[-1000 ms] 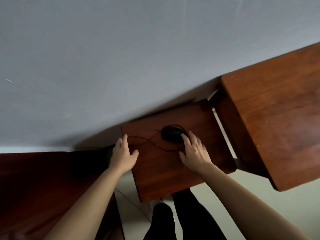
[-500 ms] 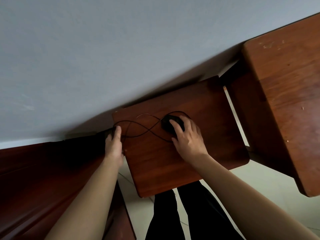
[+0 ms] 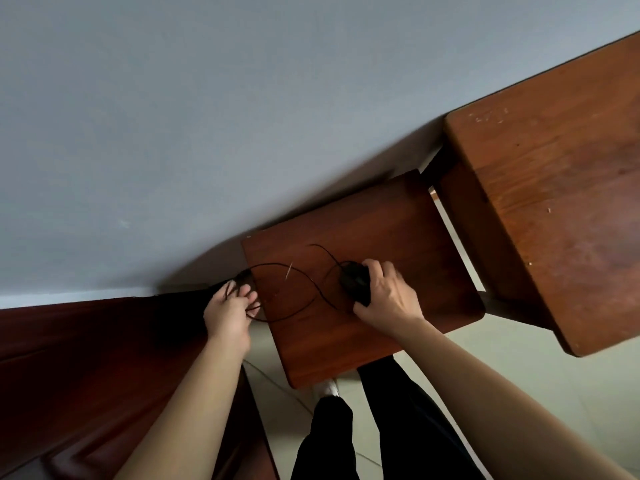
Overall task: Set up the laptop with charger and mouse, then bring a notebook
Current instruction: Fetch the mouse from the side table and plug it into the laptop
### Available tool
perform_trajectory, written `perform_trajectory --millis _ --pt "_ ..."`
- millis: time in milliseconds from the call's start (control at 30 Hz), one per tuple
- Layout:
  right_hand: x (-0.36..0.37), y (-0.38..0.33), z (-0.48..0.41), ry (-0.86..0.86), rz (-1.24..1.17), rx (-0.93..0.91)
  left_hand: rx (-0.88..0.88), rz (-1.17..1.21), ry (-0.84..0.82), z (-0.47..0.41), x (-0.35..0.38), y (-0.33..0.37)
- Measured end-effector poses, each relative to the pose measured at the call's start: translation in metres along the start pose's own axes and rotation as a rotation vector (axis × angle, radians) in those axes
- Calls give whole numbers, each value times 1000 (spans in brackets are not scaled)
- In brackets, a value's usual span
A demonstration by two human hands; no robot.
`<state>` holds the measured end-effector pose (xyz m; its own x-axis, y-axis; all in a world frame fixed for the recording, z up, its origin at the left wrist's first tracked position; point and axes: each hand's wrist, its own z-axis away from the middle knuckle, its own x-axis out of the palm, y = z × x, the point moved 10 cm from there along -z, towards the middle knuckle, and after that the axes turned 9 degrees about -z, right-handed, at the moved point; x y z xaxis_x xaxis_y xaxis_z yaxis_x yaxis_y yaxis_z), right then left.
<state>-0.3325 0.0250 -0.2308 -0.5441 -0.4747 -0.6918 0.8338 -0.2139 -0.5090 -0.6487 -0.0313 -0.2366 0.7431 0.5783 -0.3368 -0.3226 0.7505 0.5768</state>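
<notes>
The black mouse (image 3: 353, 280) is gripped by the curled fingers of the right hand (image 3: 388, 296) near the middle of the small desk (image 3: 398, 223). Its cord (image 3: 306, 284) is looped leftward and held at the left edge in the curled fingers of the left hand (image 3: 227, 317). Bare wood is seen behind the mouse. The space is closed in by a wall (image 3: 242, 116) and a larger desk (image 3: 554, 202).

Both bare forearms reach forward, wrists roughly level. The right hand (image 3: 389, 296) curls over the mouse (image 3: 354, 279), thumb at its near end — the left hand (image 3: 228, 315) gathers the cable (image 3: 304, 275) in its bent fingers.
</notes>
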Motion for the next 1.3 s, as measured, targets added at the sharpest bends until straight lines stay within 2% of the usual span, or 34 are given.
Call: perform_trajectory --millis 67,133,233,400,633,833,900,1133,1300 --pt "-13 2 24 40 -43 38 -98 70 -110 23 -1 3" --pt "-29 5 48 100 -79 86 -112 96 -226 47 0 13" --pt "-56 11 93 207 -150 167 -42 116 -403 90 6 40" --pt "-114 24 182 401 -306 201 88 73 -687 184 33 74" --pt "-203 84 310 664 -422 252 279 -61 -936 340 95 89" --pt "-283 140 397 894 -317 240 830 -229 -973 494 137 123" --pt "-307 168 423 955 -283 234 938 -243 -991 544 162 120" --pt "-380 304 535 1082 -128 278 1040 -231 -1037 698 284 43" --pt "-414 419 618 1121 -32 443 1104 -324 -1175 827 379 -43"
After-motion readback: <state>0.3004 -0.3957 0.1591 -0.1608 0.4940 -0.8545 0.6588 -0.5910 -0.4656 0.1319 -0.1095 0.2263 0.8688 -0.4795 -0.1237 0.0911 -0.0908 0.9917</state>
